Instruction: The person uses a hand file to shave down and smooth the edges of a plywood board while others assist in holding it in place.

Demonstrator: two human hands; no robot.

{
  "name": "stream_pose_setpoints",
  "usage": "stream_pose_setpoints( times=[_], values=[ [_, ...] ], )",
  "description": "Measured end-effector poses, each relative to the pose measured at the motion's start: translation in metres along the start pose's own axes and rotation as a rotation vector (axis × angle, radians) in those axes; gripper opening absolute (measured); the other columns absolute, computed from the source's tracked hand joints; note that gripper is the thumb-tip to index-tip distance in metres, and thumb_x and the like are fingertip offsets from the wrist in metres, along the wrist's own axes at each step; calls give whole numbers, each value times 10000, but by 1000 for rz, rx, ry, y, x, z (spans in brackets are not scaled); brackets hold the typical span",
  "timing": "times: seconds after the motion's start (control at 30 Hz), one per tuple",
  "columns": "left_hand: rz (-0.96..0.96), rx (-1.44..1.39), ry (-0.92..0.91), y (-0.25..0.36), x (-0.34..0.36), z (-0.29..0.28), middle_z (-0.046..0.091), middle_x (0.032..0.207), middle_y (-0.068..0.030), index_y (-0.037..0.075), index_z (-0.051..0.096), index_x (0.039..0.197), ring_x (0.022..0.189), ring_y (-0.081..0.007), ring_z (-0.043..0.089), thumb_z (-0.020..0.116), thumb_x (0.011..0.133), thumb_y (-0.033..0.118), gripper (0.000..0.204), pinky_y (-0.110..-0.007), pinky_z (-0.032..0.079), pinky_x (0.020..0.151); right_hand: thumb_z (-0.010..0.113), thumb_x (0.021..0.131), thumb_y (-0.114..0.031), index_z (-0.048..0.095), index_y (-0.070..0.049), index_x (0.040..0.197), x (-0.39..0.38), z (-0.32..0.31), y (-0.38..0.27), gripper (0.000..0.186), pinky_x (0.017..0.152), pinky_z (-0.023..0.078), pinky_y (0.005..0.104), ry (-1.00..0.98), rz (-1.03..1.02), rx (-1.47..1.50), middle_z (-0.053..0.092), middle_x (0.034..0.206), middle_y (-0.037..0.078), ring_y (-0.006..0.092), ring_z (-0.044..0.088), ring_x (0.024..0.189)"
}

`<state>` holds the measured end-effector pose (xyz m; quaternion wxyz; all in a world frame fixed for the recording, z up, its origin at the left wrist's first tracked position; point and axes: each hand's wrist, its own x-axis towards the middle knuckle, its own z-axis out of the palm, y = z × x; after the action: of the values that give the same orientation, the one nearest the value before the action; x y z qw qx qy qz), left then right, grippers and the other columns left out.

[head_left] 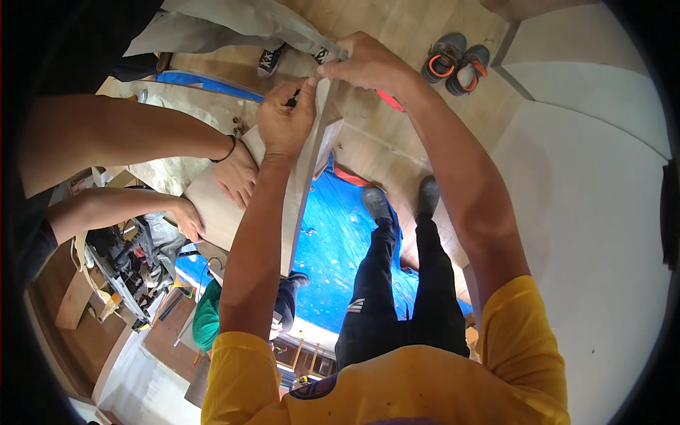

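One board [297, 177] points lengthwise away, right hand [361, 61] pinching it, left hand's [285, 122] grip unclear.

So the floor [418, 21] is light tan wood-look planking, with a crinkled bright blue plastic tarp [329, 244] spread over part of it. Right of the tarp there's a big plain off-white wall [588, 248] with a narrow greyish-beige strip [515, 83] along its foot. Well left of the tarp sits some brown wooden surface [53, 312]. Pretty bright light glares off the tarp.
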<state>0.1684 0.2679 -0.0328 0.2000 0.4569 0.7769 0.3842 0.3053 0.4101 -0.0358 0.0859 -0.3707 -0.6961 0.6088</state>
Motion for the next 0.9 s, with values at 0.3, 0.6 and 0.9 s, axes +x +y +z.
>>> stream_pose_setpoints(
  times=[0.3, 0.6, 0.9],
  values=[
    [214, 111, -35, 8, 6, -1, 684, 817, -130, 44, 739, 917, 703, -313, 630, 740, 866, 235, 198, -383, 493, 636, 693, 846, -396, 695, 34, 762, 12, -7, 64, 438, 597, 523, 416, 165, 357, 18, 667, 645, 157, 310, 668, 604],
    [202, 97, -231, 18, 11, -4, 715, 1000, -120, 8, 726, 1098, 869, -208, 637, 763, 878, 212, 303, -316, 505, 787, 613, 914, -306, 629, -11, 766, -164, 57, 177, 330, 543, 467, 388, 377, 460, 203, 611, 628, 84, 197, 602, 556],
    [-341, -1, -478, 32, 42, -14, 738, 923, -120, 33, 772, 998, 804, -169, 672, 809, 813, 171, 233, -276, 518, 754, 628, 910, -230, 600, -60, 776, -396, 109, 194, 218, 366, 364, 280, 186, 996, 532, 540, 597, 12, 102, 466, 399]
  ],
)
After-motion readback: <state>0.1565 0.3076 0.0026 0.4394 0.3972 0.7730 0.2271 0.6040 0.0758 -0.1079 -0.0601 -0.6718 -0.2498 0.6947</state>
